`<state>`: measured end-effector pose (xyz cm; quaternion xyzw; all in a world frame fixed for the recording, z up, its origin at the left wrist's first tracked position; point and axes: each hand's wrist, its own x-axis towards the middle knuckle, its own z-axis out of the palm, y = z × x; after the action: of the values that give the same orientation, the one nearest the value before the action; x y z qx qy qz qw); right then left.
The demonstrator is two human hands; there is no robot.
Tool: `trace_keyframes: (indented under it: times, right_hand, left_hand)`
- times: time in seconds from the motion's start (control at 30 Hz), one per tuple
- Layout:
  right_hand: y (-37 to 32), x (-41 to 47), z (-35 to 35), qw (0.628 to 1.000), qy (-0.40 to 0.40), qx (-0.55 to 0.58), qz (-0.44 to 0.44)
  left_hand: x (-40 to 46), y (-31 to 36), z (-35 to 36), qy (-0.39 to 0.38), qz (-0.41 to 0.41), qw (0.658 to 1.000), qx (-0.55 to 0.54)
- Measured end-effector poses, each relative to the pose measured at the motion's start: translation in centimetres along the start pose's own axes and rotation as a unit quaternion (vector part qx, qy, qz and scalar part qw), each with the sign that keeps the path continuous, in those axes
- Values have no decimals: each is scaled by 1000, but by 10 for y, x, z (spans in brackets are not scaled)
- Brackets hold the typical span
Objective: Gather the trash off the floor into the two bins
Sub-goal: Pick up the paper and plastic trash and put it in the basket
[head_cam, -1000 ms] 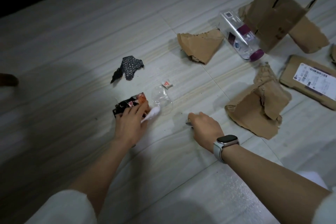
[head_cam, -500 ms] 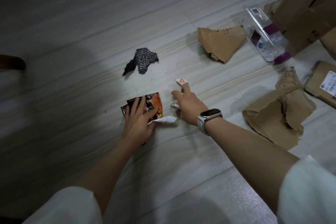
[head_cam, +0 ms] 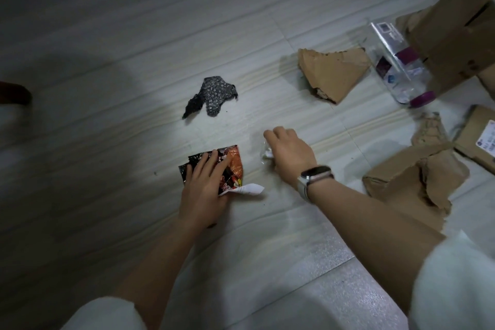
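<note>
On the pale floor, in front of our knees, our left hand lies flat with straight fingers on a black and red snack wrapper, and a white paper slip sticks out from under it. Our right hand is curled around crumpled clear plastic, just to the right of the wrapper.

We judge that both pieces are very light, thin and soft. The wrapper looks glossy, so it may slide under a flat palm; it is better to pinch it at one edge or to crush it into the fist. The clear plastic will spring open again if the hold is loose, so a closed fist suits it.

Further away a dark speckled scrap lies alone. To the right we see a torn cardboard piece, a clear package with purple parts, a bigger cardboard box and crumpled brown cardboard. The cardboard seems stiffer and bulkier, and probably needs a whole-hand hold on an edge. No bin is in view.

Compared with half a second ago, our right hand has closed: then one finger pointed at a small white and red tag, and now this tag is no longer visible, perhaps inside the fist. Our left hand stays on the wrapper in nearly the same place.
</note>
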<state>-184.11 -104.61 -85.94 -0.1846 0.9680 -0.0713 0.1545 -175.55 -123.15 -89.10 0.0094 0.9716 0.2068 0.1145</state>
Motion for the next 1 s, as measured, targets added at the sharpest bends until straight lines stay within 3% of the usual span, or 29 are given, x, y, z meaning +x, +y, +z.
trace_keyframes:
  times: [0.1,0.2,0.43,0.6,0.77,0.83,0.93,1.0]
  right_hand:
    - [6,-24,5,999,9,-28,24]
    - [6,-30,10,997,50,-53,12]
    - [6,-34,18,995,66,-80,15]
    - [7,-32,18,996,50,-70,15]
    - [6,-30,20,995,58,-76,11]
    - [8,-30,20,995,65,-76,1]
    - [8,-31,18,995,62,-74,14]
    - [7,-32,15,998,42,-51,15]
  left_hand:
    - [0,-3,-1,18,8,1000,8]
    - [5,-4,0,92,35,994,44]
    - [77,25,-51,198,-27,980,15]
    - [150,18,-76,44,-58,997,21]
    - [159,-2,-62,-122,-87,989,9]
    - [157,-13,-53,-90,-58,993,41]
    - [145,-23,-51,48,13,996,80]
    - [136,-24,-50,89,14,993,79]
